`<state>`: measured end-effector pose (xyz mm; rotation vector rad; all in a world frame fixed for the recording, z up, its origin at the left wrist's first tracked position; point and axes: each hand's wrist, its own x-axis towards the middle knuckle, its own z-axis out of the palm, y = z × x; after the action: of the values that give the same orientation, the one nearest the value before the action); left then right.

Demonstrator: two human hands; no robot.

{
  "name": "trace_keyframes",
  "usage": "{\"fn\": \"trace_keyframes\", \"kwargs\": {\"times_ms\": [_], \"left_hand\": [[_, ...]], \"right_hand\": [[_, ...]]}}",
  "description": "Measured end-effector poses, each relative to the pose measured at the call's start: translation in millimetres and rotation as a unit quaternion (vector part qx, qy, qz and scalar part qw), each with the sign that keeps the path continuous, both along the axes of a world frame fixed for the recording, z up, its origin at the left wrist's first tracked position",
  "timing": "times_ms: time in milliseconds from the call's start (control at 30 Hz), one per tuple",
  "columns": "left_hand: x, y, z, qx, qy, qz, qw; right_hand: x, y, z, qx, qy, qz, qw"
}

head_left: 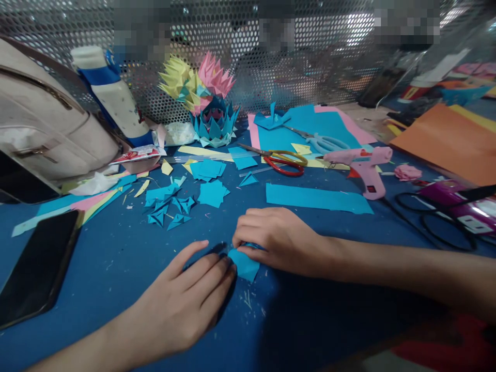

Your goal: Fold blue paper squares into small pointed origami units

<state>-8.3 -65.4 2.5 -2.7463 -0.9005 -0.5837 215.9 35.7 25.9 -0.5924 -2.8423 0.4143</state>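
A small blue paper piece (246,264) lies on the blue table between my two hands. My right hand (277,238) is closed on its upper edge, thumb and fingers pressed together. My left hand (197,292) rests at the paper's left edge, its fingertips touching it and the index finger stretched apart. Folded blue paper pieces (166,201) lie behind my left hand, beside blue paper squares (213,194). A blue paper strip (318,198) lies beyond my right hand.
Red-and-yellow-handled scissors (287,161) and a pink glue gun (368,170) lie farther back. A black phone (41,261) is at left, near a bottle (116,98). Folded paper flowers (215,121) stand before a perforated metal screen (310,67). A purple power strip (461,204) sits right.
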Motion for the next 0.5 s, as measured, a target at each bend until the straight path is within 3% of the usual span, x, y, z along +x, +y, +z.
{"fn": "trace_keyframes", "kwargs": {"times_ms": [233, 367, 500], "left_hand": [[1, 1, 0.5, -0.007, -0.01, 0.001, 1.0], [1, 1, 1.9, -0.011, -0.014, 0.007, 1.0], [0, 1, 2.4, -0.027, -0.001, 0.01, 1.0]], "right_hand": [[-1, -3, -0.5, 0.145, -0.048, 0.057, 0.987], [-2, -5, 6.6, 0.158, -0.072, 0.089, 0.981], [-1, -9, 15.2, 0.158, -0.099, 0.077, 0.979]]}}
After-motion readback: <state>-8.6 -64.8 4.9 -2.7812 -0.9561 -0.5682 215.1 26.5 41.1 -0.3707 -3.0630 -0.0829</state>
